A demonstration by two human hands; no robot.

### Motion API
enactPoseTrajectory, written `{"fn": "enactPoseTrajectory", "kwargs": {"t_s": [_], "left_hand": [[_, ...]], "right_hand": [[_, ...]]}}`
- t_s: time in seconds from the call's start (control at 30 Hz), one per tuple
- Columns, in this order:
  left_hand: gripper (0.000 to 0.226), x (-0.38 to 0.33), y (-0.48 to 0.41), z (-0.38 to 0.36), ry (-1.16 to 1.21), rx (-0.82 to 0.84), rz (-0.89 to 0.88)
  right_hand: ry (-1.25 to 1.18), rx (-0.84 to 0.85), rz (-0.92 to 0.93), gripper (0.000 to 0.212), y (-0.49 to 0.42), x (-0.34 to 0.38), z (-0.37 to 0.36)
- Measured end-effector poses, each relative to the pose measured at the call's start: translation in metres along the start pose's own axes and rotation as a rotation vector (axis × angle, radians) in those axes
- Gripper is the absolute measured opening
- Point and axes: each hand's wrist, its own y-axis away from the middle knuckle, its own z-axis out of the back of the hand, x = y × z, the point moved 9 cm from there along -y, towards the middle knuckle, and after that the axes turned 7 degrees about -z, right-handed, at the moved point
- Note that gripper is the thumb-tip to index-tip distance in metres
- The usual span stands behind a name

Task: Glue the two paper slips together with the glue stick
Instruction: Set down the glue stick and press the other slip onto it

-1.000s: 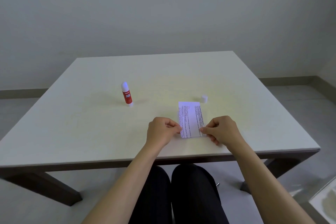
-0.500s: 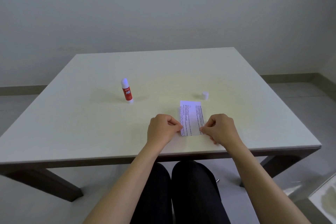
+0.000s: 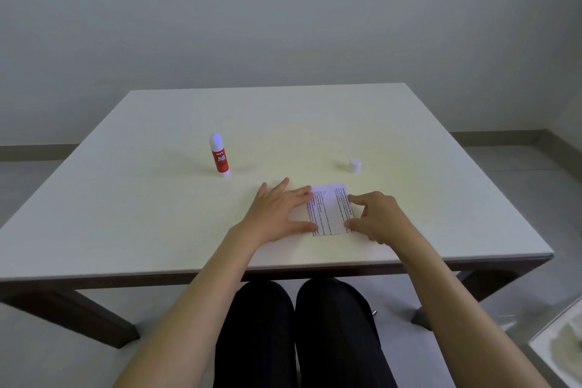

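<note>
Left hand [image 3: 277, 214] just went from pinching to flat, spread wide on the paper slips [image 3: 330, 211] at 6 o'clock; right hand [image 3: 376, 217] pins the edge with fingertips (pressing stage, probably). Glue stick [image 3: 219, 156] stands uncapped at 10.

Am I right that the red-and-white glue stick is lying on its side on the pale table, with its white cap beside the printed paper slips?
Not quite: in the head view the red-and-white glue stick stands upright on the pale table; the white cap does sit beside the printed paper slips.

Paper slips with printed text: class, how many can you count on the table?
1 white printed paper slip shows, flat between the left hand and right hand. A second may lie hidden beneath it.
</note>
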Motion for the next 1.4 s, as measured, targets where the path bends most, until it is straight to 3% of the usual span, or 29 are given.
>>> {"fn": "enactPoseTrajectory", "kwargs": {"t_s": [0.17,0.5,0.67,0.77,0.87,0.97,1.03,1.23,1.4], "left_hand": [[0.084,0.008,-0.002,0.003,-0.048,0.044,0.027],[0.081,0.057,0.02,0.018,0.015,0.087,0.106],[0.077,0.06,0.023,0.018,0.12,0.016,0.107],[0.078,0.058,0.026,0.016,0.134,-0.007,0.093],[0.078,0.057,0.026,0.015,0.126,-0.01,0.086],[0.074,0.058,0.025,0.013,0.097,0.003,0.087],[0.078,0.059,0.025,0.011,0.095,0.016,0.083],[0.094,0.058,0.022,0.011,0.003,0.099,0.088],[0.09,0.056,0.023,0.013,-0.015,0.098,0.089]], "right_hand": [[0.049,0.034,0.064,0.075,-0.002,0.014,-0.006],[0.474,0.042,0.143,0.054,-0.007,0.052,-0.045],[0.496,0.01,0.152,0.054,-0.006,0.051,-0.043],[0.555,-0.114,0.156,0.055,0.0,0.059,-0.034],[0.633,-0.218,0.326,0.063,0.016,0.081,-0.051],[0.582,-0.036,0.516,0.06,0.027,0.094,-0.09],[0.605,0.028,0.519,0.06,0.017,0.087,-0.098],[0.705,-0.008,0.329,0.073,-0.024,0.072,-0.078],[0.615,0.053,0.488,0.089,0.009,0.081,-0.107]]}}
